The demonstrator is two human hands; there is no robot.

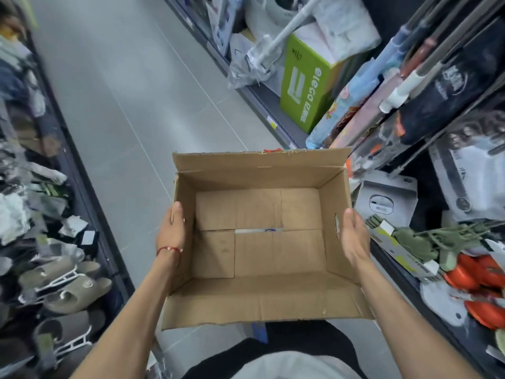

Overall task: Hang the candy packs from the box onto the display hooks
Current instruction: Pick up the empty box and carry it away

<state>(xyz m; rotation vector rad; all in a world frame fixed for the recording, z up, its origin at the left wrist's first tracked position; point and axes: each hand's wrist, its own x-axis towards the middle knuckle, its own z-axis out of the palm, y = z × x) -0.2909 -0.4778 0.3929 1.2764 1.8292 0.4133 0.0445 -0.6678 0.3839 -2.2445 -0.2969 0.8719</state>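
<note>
An open brown cardboard box (259,305) is held in front of me above the aisle floor. Its inside shows only the bare bottom flaps and a strip of tape; no candy packs are visible in it. My left hand (170,231) presses flat against the box's left wall, a red string around the wrist. My right hand (354,236) presses flat against the right wall, fingers straight. No candy display hooks can be made out in view.
A grey tiled aisle floor (131,105) runs ahead. Slippers (68,291) hang on the left rack. The right shelving carries a green carton (306,83), wrapped mops, rolled mats, grey packs and orange items (475,274).
</note>
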